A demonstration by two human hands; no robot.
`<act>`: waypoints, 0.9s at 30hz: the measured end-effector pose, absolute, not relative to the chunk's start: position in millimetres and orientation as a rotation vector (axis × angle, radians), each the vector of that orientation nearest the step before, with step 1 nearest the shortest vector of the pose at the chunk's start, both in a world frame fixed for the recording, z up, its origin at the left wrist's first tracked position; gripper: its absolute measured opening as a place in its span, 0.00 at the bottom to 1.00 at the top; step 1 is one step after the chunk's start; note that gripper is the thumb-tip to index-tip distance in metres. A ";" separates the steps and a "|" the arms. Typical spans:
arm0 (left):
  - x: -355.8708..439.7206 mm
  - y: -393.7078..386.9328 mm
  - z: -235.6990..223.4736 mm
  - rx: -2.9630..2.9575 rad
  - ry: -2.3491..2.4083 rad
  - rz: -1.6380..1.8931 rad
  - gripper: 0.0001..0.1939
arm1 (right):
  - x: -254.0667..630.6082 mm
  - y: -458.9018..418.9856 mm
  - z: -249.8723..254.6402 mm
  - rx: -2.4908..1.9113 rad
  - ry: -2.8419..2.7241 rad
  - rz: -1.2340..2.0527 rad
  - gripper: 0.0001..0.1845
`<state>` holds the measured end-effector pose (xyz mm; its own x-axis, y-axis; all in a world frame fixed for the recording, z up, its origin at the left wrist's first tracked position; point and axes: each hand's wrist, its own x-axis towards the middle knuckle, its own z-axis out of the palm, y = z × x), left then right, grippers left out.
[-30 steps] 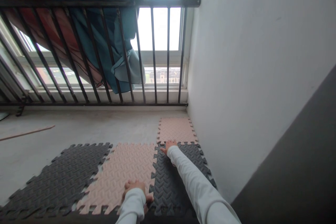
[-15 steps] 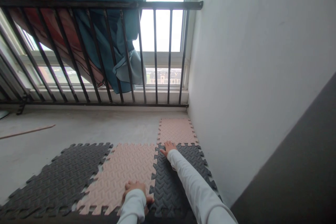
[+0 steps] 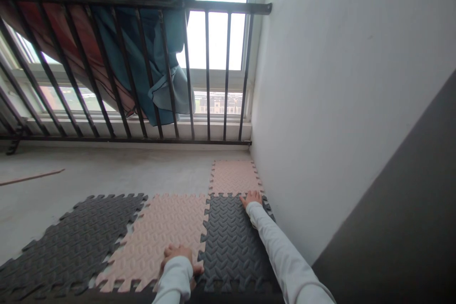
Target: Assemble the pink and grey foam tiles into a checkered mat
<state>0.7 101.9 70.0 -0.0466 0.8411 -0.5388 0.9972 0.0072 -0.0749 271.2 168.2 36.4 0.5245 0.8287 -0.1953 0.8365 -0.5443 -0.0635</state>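
My right hand rests with fingers spread at the seam between a black foam mat tile and the far pink foam tile, close to the wall. On the nearer pink foam tile, my left hand lies with its fingers forward and thumb out toward the black tile's edge. Neither hand holds anything. Another black foam tile lies left of the nearer pink one. The tiles have jigsaw-toothed edges; those of the black tile and the two pink ones meet.
A white wall rises along the right side of the tiles. Beyond them stands a dark metal railing, with a teal and pink cloth hanging behind it at the window. A thin strip lies on the grey floor.
My right hand has slid right along the seam, from the black tile's left far corner toward its right one. My left hand stays on the pink tile. The view has shifted slightly.
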 end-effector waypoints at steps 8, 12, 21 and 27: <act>0.4 107.7 56.8 1.877 1.958 -0.627 0.51 | 292.1 161.2 42.1 2.563 1.463 -0.337 0.49; 1.2 108.0 58.1 1.886 1.934 -0.658 0.51 | 286.1 159.8 53.1 2.445 1.490 -0.428 0.54; 4.5 99.9 76.3 1.895 1.934 -0.621 0.49 | 271.0 156.4 57.5 2.234 1.504 -0.544 0.62; -21.8 99.5 57.1 2.043 1.915 -0.421 0.40 | 270.9 155.3 55.4 2.259 1.484 -0.547 0.62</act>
<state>-21.8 99.5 57.1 0.0641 0.9074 -0.4153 0.9979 -0.0596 0.0238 270.9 155.3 55.4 0.3660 0.7754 -0.5146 0.9239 -0.3690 0.1011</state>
